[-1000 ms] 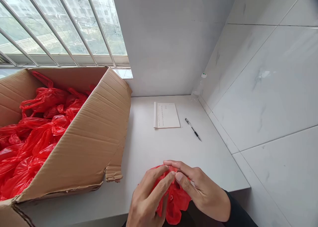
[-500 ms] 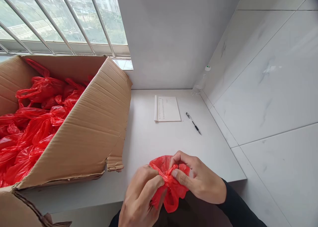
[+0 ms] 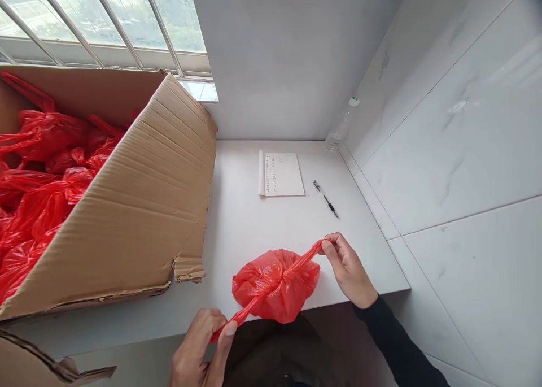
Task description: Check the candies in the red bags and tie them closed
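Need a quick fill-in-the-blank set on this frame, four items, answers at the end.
1. The left hand and right hand each pinch one twisted end of a ____ plastic bag.
2. On the table, as pictured, the pen lies to the ____ of the notebook.
3. The cardboard box is on the ____ side of the picture.
4. Of the notebook and the clear bottle, the one standing upright is the ____.

Missing words: red; right; left; bottle.
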`<state>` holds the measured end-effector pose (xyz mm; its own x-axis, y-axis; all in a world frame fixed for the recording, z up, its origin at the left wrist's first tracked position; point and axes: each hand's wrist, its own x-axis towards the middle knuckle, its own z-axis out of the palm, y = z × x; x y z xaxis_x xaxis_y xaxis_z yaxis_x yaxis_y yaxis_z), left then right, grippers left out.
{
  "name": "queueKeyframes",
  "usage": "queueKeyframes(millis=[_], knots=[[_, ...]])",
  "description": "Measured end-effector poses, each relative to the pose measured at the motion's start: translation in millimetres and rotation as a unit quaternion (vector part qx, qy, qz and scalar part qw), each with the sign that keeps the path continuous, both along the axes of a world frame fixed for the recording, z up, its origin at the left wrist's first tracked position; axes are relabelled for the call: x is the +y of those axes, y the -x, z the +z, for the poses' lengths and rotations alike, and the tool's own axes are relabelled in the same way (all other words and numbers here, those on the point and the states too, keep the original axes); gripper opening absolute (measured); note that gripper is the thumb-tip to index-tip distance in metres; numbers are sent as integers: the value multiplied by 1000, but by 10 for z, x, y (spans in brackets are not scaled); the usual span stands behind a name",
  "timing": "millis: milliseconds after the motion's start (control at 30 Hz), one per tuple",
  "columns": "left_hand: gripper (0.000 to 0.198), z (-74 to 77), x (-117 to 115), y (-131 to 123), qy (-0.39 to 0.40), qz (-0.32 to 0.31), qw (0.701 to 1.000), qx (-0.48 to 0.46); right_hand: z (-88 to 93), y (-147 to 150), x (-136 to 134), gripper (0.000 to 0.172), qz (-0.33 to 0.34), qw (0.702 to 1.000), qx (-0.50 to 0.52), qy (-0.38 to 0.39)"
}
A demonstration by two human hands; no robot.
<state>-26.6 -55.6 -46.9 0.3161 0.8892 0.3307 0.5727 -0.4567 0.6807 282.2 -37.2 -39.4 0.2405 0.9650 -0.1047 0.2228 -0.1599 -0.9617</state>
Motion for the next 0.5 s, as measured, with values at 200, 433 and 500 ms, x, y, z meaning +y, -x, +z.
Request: queueKeyframes(millis=[200, 433, 500], knots=[[70, -351, 40, -388, -28, 12, 998, 61, -94, 663, -182, 36, -38, 998, 25, -38], [58, -680, 210, -425, -259, -18, 941, 218, -880, 919, -261, 56, -51, 989, -134, -46], [59, -756, 221, -434, -290, 9, 932, 218, -981, 891, -213, 52, -67, 985, -150, -53]])
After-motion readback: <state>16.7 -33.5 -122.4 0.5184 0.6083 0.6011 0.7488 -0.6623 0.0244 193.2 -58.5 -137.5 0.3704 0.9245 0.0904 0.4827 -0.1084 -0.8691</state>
